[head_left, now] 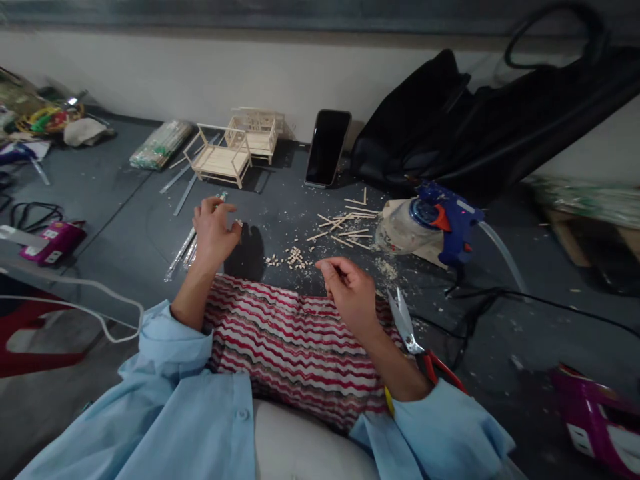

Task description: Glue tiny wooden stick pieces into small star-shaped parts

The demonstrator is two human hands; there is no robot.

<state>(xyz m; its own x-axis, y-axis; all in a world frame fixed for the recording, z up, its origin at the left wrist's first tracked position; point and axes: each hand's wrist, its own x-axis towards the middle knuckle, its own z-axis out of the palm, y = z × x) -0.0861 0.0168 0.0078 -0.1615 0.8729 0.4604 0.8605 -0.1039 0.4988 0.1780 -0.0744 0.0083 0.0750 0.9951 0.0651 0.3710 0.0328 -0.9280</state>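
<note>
My left hand [215, 230] hovers over the dark table with fingers curled but apart. A tiny pale piece shows by its thumb tip; I cannot tell whether they touch. Clear plastic sleeves [183, 257] lie under and beside that wrist. My right hand [350, 287] is closed in a pinch, thumb against index finger; anything between them is too small to make out. Just left of its fingertips is a small pile of cut wooden bits [296, 259]. Thin wooden sticks [345, 223] lie scattered beyond it. Scissors [407, 327] with red handles rest partly open beside my right forearm.
Two miniature wooden chair-like frames [223, 160] stand at the back, near a phone [327, 148] propped on the wall. A blue glue gun [445, 217] rests on a plastic jar [400, 230], its black cable trailing right. A striped cloth [295, 347] covers my lap. A black bag [425, 127] sits behind.
</note>
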